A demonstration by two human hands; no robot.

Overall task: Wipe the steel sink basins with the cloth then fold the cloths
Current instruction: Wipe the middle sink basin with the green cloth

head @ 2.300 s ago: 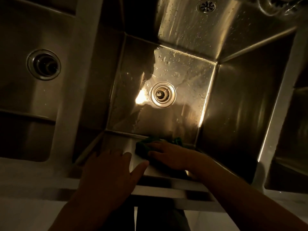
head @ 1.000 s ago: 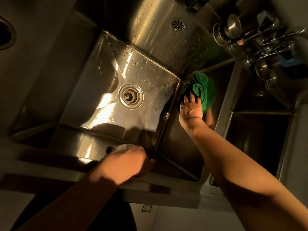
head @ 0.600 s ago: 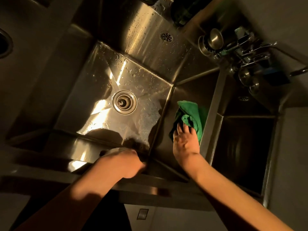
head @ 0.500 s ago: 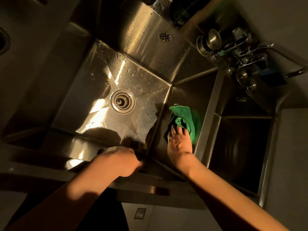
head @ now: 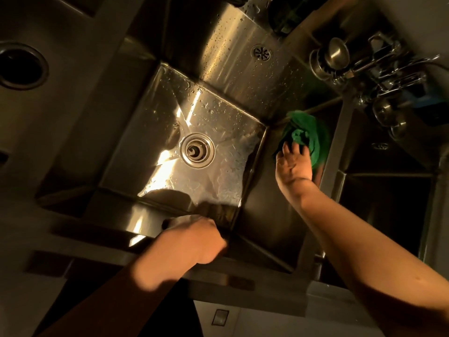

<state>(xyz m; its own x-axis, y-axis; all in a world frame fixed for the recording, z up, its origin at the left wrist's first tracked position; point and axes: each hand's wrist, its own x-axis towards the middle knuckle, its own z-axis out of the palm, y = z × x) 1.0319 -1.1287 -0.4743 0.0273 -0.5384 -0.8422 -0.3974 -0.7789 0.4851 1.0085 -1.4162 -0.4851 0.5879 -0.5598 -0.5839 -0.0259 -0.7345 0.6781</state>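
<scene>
You are pressing the green cloth (head: 309,132) against the right-hand wall of the middle basin (head: 218,117), high up near its far right corner. It is sitting just beside the steel divider (head: 334,152) that is separating this basin from the right basin (head: 388,210). Your right hand (head: 294,164) is lying on the bunched cloth with fingers spread and only lightly bent, the fingertips (head: 285,148) pushing into the fabric rather than gripping it. Your left hand (head: 192,242) is bracing at the front rim (head: 97,235), its fingers curling over the edge and clasping it (the fingertips themselves are hiding behind the knuckles). Water droplets are clinging to the basin's floor and back wall, and a bright streak of light is running across the floor past the round drain strainer (head: 197,150). An overflow grille (head: 262,51) is sitting high on the back wall. The left basin's drain (head: 20,66) is showing at the left edge, and shiny steel fittings (head: 340,59) are crowding the upper right, too blurred to tell apart.
</scene>
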